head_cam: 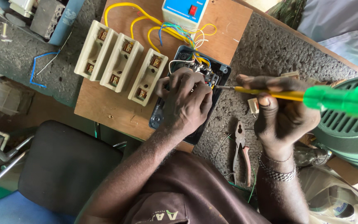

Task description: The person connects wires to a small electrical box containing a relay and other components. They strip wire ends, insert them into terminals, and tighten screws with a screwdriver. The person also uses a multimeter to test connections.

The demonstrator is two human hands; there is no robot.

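My left hand (185,101) rests on a dark open electrical box (220,70) on a wooden board (104,108), fingers pressing the wires inside. My right hand (280,114) grips a screwdriver (332,99) with a green handle and yellow shaft. Its tip reaches the terminals in the box, just right of my left fingers. Yellow, blue, green and white wires (183,35) run from the box up to a white and blue switch unit (183,10). Three cream fuse holders (121,62) sit in a row left of the box.
Pliers with red handles (242,151) lie on the grey bench surface (270,49) below the box. A green round fan housing (353,132) is at the right. A black seat (63,166) is at lower left, and a loose blue wire (36,70) at upper left.
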